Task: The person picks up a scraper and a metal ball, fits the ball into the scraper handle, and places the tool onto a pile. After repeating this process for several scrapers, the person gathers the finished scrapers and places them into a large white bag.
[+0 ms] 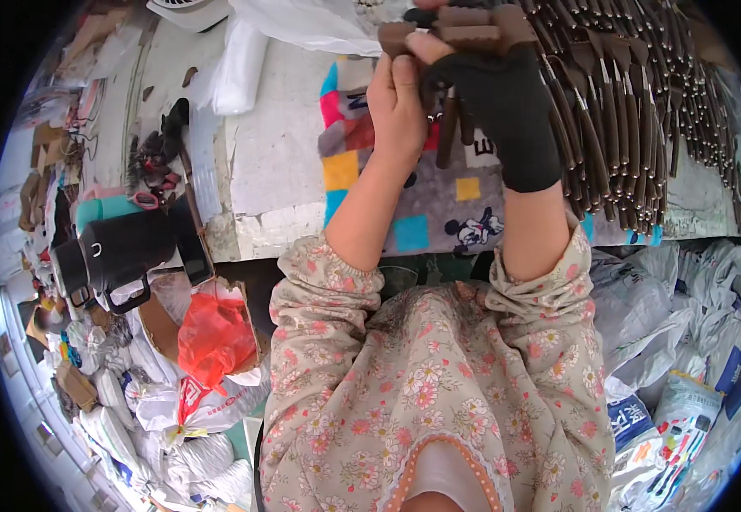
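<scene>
Close together at the top edge, both my hands hold a bunch of brown makeup brushes (470,36). The wide bristle heads point up, and dark brown handles hang down between my hands. My bare left hand (398,107) pinches with thumb and fingers at the left side of the bunch. A black fingerless glove covers my right hand (498,102), which is wrapped round the right side; the glove and the brushes hide some of its fingers. Beneath lies a patterned cloth (439,192) with coloured squares. Right of it, many more brown-handled brushes (609,128) are heaped.
Clear plastic sheeting (311,26) and a white plastic roll (241,68) lie at the upper left. A black tumbler (127,247) stands by pink-handled scissors (144,200) at the table's left. An open carton holds a red bag (217,337). Plastic bags (652,307) crowd the lower right.
</scene>
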